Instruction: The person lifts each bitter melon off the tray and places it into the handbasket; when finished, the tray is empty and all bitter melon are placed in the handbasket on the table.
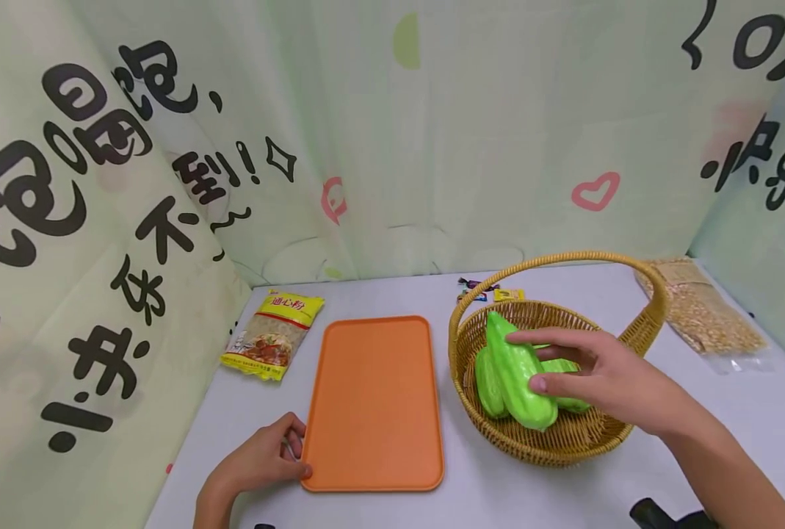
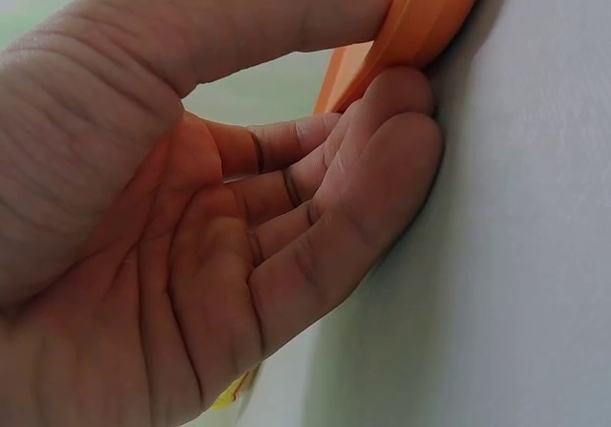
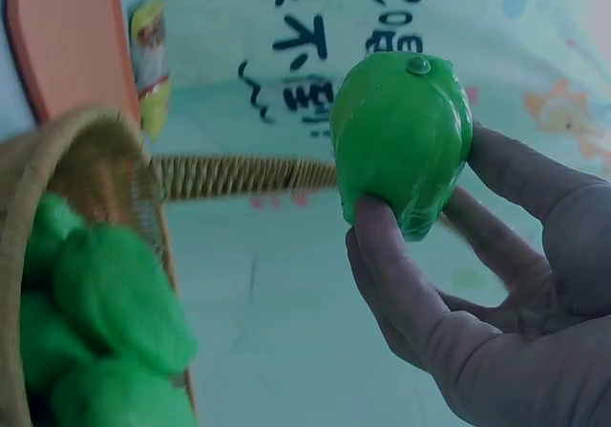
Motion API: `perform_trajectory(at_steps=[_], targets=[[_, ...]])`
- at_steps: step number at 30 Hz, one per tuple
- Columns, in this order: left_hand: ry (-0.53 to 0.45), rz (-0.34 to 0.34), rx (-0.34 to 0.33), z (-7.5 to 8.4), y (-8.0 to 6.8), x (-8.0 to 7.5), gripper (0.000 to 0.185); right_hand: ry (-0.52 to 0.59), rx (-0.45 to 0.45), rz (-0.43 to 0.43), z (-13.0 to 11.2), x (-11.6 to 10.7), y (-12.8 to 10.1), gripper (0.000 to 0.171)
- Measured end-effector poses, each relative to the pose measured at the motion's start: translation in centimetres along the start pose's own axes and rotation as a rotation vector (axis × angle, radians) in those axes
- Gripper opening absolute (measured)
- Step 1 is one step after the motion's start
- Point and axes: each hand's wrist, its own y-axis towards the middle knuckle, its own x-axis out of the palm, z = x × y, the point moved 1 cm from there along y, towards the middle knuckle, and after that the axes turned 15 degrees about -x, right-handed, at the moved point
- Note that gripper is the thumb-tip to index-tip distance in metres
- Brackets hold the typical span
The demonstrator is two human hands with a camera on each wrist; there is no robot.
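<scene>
In the head view, my right hand (image 1: 606, 378) grips a long, ridged, shiny green fruit (image 1: 516, 378) between thumb and fingers, over the wicker basket (image 1: 544, 454). The right wrist view shows this fruit's rounded end, with a small stub, raised clear of the others. Several more green fruits (image 3: 115, 298) lie inside the basket. My left hand (image 1: 260, 459) is at the near left corner of an orange tray (image 1: 375, 411), which lies flat on the table. Its thumb (image 2: 315, 11) hooks over the tray's rim, while the curled fingers sit against the outer side.
A yellow-topped food packet (image 1: 273, 334) lies left of the tray. Behind the basket are small wrapped candies (image 1: 508, 294), and a clear bag of grains (image 1: 709, 308) lies at the far right. The basket's tall handle (image 1: 577, 256) arches above it. Printed curtains surround the white table.
</scene>
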Motion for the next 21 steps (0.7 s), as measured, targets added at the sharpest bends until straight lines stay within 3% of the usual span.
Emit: perform_trajectory(at_steps=[6, 11, 21], targets=[[-0.003, -0.009, -0.010, 0.2, 0.1, 0.0, 0.048, -0.113, 0.067, 0.023, 3.3, -2.2, 0.0, 0.048], [-0.005, -0.011, -0.006, 0.1, 0.1, 0.1, 0.048, -0.142, 0.087, 0.029, 5.9, -2.8, 0.1, 0.050], [-0.015, -0.013, 0.000, 0.0, 0.0, 0.0, 0.048, -0.148, 0.091, 0.012, 7.7, -2.9, 0.4, 0.051]])
